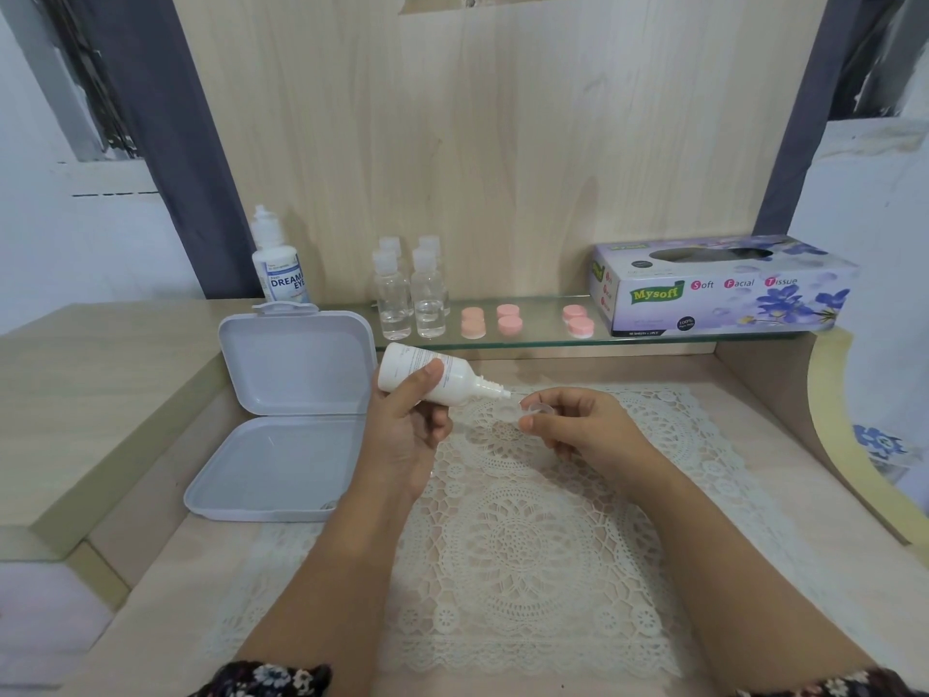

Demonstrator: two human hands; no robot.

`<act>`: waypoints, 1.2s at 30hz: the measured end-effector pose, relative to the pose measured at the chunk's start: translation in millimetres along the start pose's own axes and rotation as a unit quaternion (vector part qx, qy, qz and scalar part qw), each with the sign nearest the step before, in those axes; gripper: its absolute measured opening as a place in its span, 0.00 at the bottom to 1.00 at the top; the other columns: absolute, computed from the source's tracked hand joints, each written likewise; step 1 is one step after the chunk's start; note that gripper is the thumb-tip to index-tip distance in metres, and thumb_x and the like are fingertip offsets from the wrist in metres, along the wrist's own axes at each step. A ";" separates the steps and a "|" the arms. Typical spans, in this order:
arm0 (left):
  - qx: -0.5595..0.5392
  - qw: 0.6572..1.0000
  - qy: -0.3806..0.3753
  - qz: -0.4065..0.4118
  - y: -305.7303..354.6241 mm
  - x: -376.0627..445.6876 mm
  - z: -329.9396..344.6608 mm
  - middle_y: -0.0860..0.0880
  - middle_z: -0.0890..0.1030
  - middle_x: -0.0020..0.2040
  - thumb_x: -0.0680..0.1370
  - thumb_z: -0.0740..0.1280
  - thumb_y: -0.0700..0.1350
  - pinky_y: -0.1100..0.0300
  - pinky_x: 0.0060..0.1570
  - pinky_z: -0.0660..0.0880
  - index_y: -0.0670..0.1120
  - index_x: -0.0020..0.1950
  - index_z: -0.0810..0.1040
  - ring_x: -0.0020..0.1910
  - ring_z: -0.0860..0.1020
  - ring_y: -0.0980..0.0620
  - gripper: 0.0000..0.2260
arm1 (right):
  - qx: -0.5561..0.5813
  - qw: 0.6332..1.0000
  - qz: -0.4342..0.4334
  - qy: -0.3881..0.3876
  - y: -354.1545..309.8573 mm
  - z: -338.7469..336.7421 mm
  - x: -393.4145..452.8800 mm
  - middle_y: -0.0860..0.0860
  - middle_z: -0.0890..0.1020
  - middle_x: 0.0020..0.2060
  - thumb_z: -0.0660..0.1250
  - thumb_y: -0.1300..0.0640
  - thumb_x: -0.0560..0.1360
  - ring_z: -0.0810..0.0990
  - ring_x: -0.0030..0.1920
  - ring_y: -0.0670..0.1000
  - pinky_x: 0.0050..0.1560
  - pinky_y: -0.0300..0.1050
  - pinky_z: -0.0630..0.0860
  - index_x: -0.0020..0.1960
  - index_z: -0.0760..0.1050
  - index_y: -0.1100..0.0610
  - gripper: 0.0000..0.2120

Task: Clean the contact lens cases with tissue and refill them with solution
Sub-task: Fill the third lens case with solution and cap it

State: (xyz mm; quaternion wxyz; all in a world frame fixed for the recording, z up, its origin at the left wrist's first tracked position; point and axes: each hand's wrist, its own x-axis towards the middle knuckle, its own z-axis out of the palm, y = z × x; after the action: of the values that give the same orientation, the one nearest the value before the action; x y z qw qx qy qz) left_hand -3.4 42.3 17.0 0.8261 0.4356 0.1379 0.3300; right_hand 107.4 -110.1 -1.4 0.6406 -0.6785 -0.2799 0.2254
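the left hand (409, 425) has its grip clamped round the bottle (437, 377), tipped with its nozzle just beside the clear case (538, 409). the right hand (578, 427) pinches that case above the mat (528, 520), mid tabletop. too hard a squeeze would likely overfill the shallow cup and wet the mat; a tilt in the pinch could spill it. pink caps (507, 319) wait on the glass shelf (553, 339).
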 end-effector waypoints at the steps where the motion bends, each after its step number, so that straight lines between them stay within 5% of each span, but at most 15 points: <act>1: -0.001 1.000 0.000 0.000 0.2 -0.2 0.0 0.47 0.80 0.35 0.65 0.71 0.44 0.66 0.19 0.63 0.44 0.53 0.70 0.22 0.68 0.56 0.19 | 0.000 1.000 0.000 0.000 0.1 0.1 0.1 0.49 0.75 0.30 0.76 0.63 0.68 0.72 0.29 0.46 0.30 0.37 0.70 0.45 0.83 0.56 0.07; 36: 0.001 1.000 0.007 -0.018 -0.5 1.1 -1.9 0.48 0.80 0.34 0.66 0.71 0.46 0.66 0.20 0.64 0.44 0.48 0.74 0.23 0.68 0.56 0.14 | -0.006 1.000 -0.003 -0.003 -0.4 -0.4 -0.6 0.49 0.75 0.29 0.75 0.63 0.69 0.72 0.29 0.46 0.30 0.38 0.70 0.46 0.83 0.56 0.07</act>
State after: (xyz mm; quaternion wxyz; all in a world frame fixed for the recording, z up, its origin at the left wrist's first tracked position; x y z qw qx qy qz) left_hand -3.4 44.0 15.6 0.8308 0.4312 0.1515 0.3177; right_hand 107.2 -110.7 -1.0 0.6361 -0.6810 -0.2858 0.2237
